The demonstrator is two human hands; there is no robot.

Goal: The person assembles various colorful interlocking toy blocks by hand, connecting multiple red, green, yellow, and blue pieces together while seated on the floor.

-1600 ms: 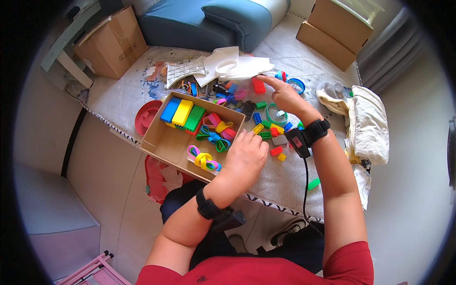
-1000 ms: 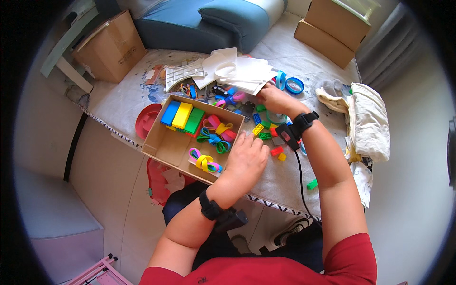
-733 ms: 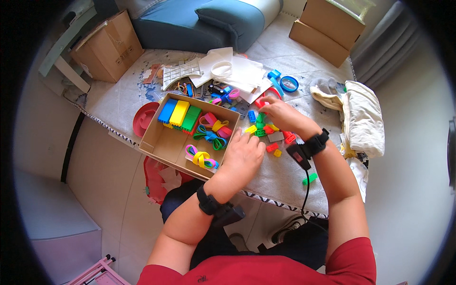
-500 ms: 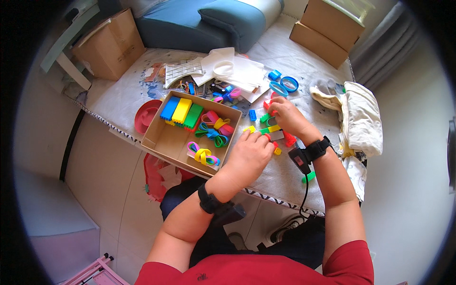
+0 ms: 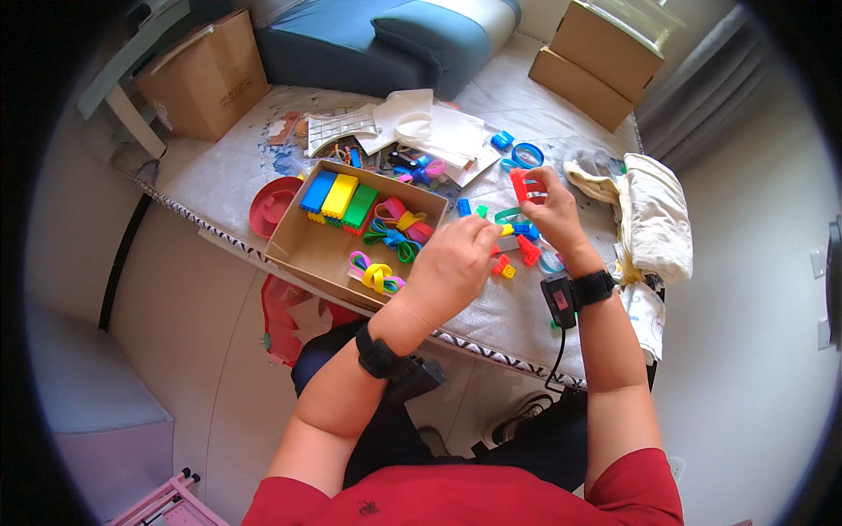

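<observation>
Raised over the cloth, my right hand (image 5: pixel 556 216) pinches a red toy building block (image 5: pixel 518 185) between thumb and fingers. Lower and to its left, my left hand (image 5: pixel 454 263) has its fingers drawn together beside the loose blocks; whatever they hold, if anything, is hidden. Around the hands lie a red block (image 5: pixel 528 252), a blue block (image 5: pixel 465 208), a green block (image 5: pixel 481 211) and an orange-yellow block (image 5: pixel 508 272). Left of my left hand stands an open cardboard box (image 5: pixel 298 241). In it are blue, yellow and green block stacks (image 5: pixel 340 197) and tied bundles of colourful strips (image 5: pixel 379 274).
A red bowl (image 5: pixel 274 207) touches the box's left side. Behind the box lie white sheets (image 5: pixel 447 140) and small toys. Blue rings (image 5: pixel 527 155) sit farther back. Folded cream cloth (image 5: pixel 658 219) lies at the right, cardboard boxes (image 5: pixel 583 83) at the back.
My right hand has lifted off the cloth with the red block turned upright in its fingers. My left hand has shifted slightly up and left among the loose blocks.
</observation>
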